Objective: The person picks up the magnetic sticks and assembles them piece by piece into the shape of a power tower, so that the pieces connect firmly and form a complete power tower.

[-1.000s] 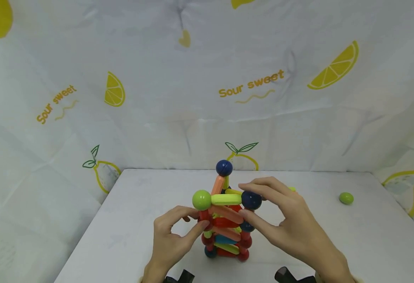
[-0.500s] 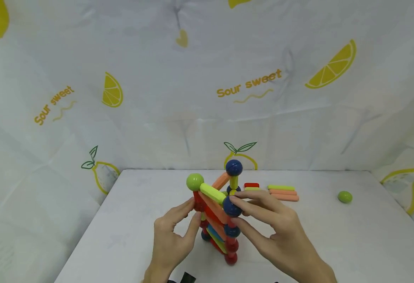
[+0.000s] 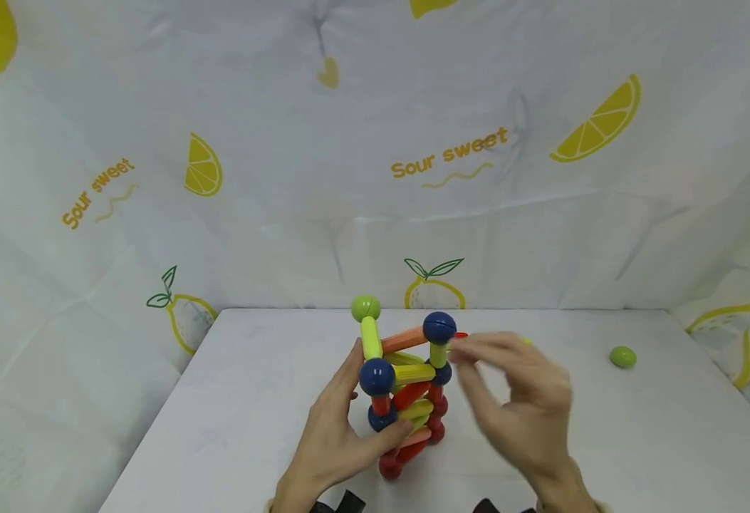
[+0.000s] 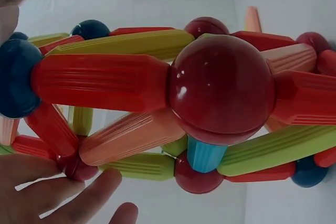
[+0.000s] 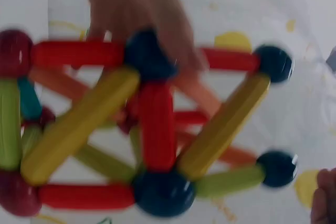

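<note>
A tall tower of magnetic sticks and balls stands over the table; whether its base touches the table I cannot tell. Its sticks are red, yellow, green and orange, its balls mainly dark red and dark blue, with one light green ball on top. My left hand grips the tower's left side, thumb across the front near a lower blue ball. Its fingers also show on the tower in the right wrist view. Just right of the upper blue ball, my right hand is blurred and holds nothing, fingers slightly bent.
On the white table a loose green ball lies far right. A red stick peeks out behind the tower, and a green bit shows behind my right hand. A lemon-print cloth hangs behind the table.
The tower has turned, bringing blue balls to the front left and the light green ball to the back. My left hand has shifted its grip, and my right hand has come off the tower.
</note>
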